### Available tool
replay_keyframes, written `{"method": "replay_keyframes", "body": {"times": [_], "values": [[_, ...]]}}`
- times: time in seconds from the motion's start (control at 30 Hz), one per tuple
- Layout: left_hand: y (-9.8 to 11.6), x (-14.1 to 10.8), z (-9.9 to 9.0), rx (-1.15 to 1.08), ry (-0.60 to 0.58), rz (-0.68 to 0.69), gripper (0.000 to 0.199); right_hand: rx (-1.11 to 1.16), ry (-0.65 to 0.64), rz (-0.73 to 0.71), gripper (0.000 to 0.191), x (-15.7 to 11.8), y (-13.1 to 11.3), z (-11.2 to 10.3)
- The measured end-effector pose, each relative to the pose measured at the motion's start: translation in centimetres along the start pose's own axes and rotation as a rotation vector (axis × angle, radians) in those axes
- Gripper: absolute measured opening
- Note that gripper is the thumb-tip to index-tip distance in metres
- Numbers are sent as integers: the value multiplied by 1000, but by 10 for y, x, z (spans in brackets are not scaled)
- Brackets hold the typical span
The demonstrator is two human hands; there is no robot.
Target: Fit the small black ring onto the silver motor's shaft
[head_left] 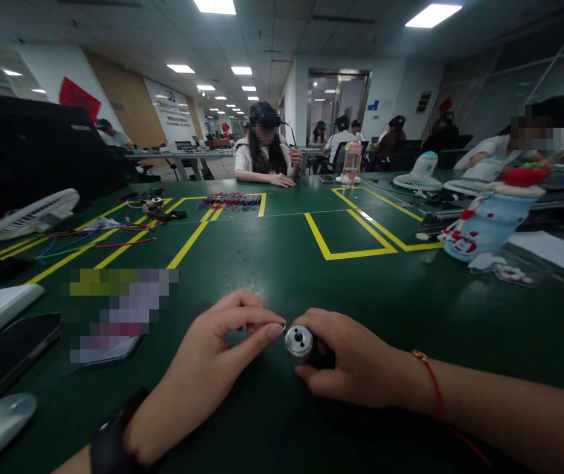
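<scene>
My right hand (pixel 351 359) is wrapped round a silver metal cylinder (pixel 298 342). The cylinder's round end face is turned up toward me and shows several dark holes. My left hand (pixel 235 342) is closed in a pinch just left of the cylinder, with thumb and forefinger tips together. A tiny thing may sit between those tips, too small to name. Both hands are low over the green table (pixel 257 263). My right palm and fingers hide much of the cylinder's side.
Left are a blurred packet (pixel 114 316), a white mouse (pixel 0 431), a phone (pixel 12 355), a white fan (pixel 32 214) and loose wires (pixel 124 245). A wire bundle (pixel 232 201) lies farther back. A blue bottle (pixel 492 220) stands right. Across the table sits a person (pixel 262 155).
</scene>
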State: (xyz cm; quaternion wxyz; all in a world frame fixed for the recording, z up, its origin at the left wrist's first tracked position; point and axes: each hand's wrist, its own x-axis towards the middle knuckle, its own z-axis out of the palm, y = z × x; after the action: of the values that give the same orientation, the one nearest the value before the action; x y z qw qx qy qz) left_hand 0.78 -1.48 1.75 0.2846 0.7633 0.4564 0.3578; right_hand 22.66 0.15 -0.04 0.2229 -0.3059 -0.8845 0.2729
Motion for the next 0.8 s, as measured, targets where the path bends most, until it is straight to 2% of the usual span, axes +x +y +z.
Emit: {"method": "replay_keyframes", "body": {"times": [0.23,0.4,0.67,0.8], "values": [[-23,1,0,32,-237,-9,15,18,8,11,30,-2,2,0],[-27,0,3,55,-326,6,16,17,14,27,30,-2,3,1],[-29,2,1,61,-327,-22,15,12,7,28,29,-3,4,1],[-32,6,-7,53,-222,-75,20,10,-2,38,30,-2,2,-1]]}}
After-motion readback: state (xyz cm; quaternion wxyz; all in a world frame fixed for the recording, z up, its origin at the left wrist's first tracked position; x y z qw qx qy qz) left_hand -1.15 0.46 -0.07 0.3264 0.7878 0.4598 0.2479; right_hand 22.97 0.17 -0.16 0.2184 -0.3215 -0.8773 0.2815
